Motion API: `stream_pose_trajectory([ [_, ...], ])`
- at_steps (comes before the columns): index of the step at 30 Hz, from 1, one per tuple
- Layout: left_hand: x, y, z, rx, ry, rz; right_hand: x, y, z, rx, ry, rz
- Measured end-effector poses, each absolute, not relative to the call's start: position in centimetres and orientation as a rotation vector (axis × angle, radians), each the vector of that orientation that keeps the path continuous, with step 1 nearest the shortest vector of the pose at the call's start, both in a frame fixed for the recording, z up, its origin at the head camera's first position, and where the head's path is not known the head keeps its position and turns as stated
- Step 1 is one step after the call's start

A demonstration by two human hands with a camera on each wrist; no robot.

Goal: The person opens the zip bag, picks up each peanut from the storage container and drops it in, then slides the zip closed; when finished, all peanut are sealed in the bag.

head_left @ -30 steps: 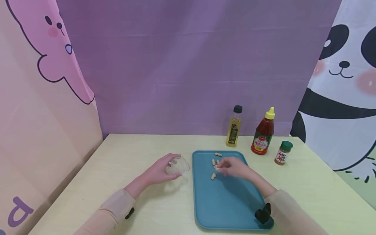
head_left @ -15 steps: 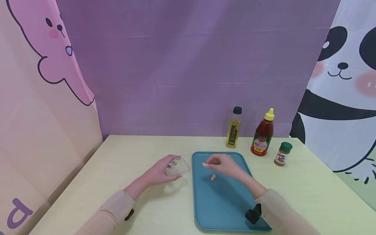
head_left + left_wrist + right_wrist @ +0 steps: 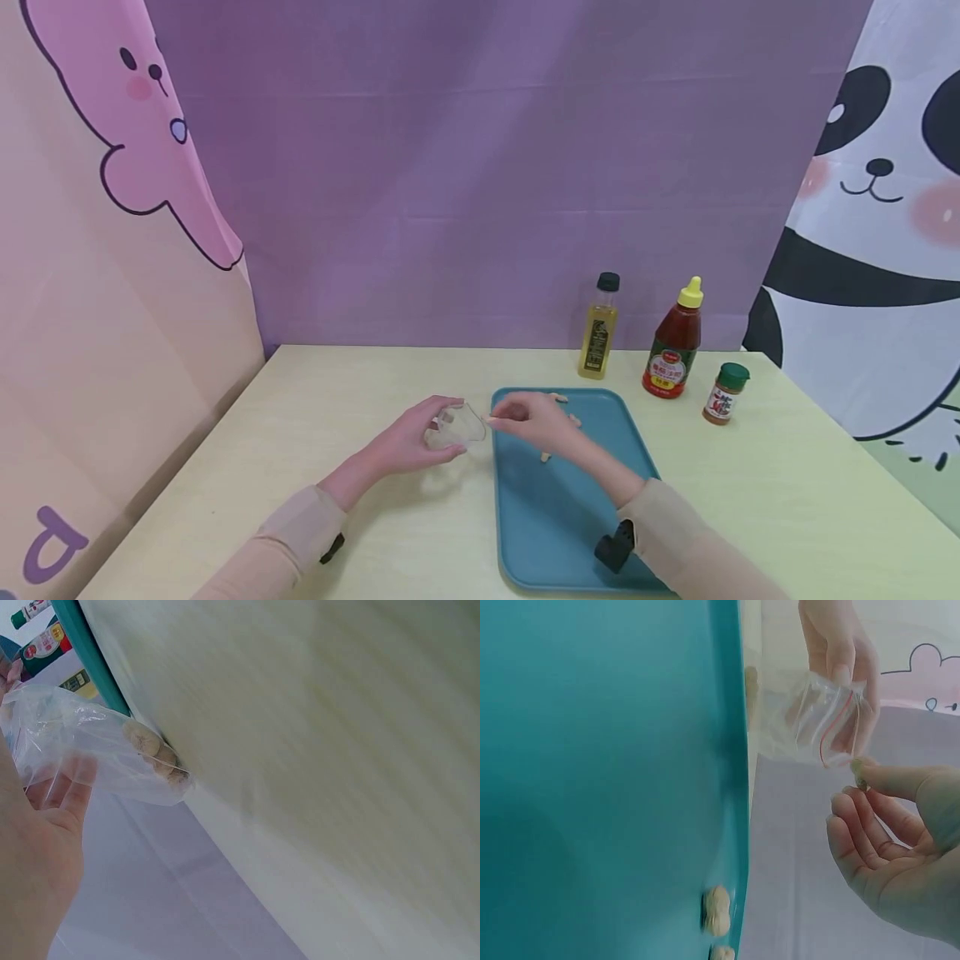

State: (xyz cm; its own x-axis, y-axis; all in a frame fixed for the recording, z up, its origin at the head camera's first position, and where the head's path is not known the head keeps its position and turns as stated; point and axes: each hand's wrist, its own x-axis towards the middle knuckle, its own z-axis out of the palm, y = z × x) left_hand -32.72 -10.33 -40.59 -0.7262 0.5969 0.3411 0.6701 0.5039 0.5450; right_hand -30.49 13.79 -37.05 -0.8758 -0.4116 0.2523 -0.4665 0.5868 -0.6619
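My left hand holds a clear zip-lock bag by its opening, thumb and fingers spread around the mouth. Several peanuts lie in the bag's bottom corner, as the left wrist view shows. Just right of the bag's mouth is my right hand, pinching a peanut between thumb and forefinger. That peanut is mostly covered by the fingertips. Beneath the right hand lies a blue tray with a few more peanuts, some partly hidden by the hand and forearm.
Behind the tray stand an oil bottle with a black cap and a red sauce bottle with a yellow nozzle. A small green-capped spice jar is to their right. The pale table ends at a purple backdrop.
My right hand has picked a peanut from the tray and carried it left to the bag's mouth. My left hand and the bag have stayed nearly still.
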Motion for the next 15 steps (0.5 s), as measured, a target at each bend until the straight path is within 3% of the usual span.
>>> stream_pose_trajectory([
  [15, -32.6, -10.3, -40.4, -1.117, -2.642, -1.035, -30.4, 11.8, -37.4, 0.794, -2.728, 1.15],
])
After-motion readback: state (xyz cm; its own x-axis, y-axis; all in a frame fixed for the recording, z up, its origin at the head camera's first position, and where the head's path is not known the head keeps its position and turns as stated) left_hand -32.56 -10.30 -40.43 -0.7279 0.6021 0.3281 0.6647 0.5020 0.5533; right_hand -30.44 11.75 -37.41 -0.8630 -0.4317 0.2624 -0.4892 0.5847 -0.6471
